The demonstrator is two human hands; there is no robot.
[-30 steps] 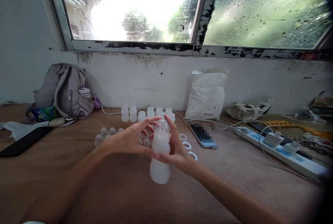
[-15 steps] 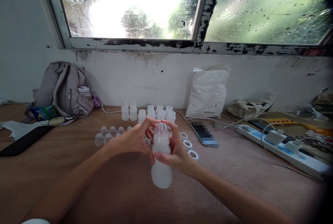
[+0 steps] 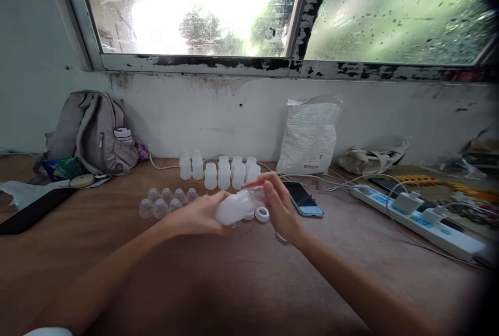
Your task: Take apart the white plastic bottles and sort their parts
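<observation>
A frosted white bottle (image 3: pixel 233 208) with a clear cap (image 3: pixel 255 196) lies tilted nearly sideways between my hands, its cap end pointing right. My left hand (image 3: pixel 202 215) is closed round the bottle's base. The fingers of my right hand (image 3: pixel 278 205) are wrapped round the capped end. Below and behind the bottle are white rings (image 3: pixel 262 214), partly hidden by it and my right hand. Several clear domed caps (image 3: pixel 161 208) stand in rows left of my left hand. Farther back, several open white bottles (image 3: pixel 224 173) stand beside two capped bottles (image 3: pixel 191 165).
A phone (image 3: pixel 303 199) lies right of my right hand. A power strip (image 3: pixel 421 224) with cables runs along the right side. Against the wall are a grey backpack (image 3: pixel 91 136), a white plastic bag (image 3: pixel 310 138) and a cloth bag (image 3: pixel 370 160). A black flat item (image 3: pixel 37 211) lies left.
The bottle has turned from upright to nearly sideways. My left hand has shifted to its base, and my right hand has moved right with the capped end.
</observation>
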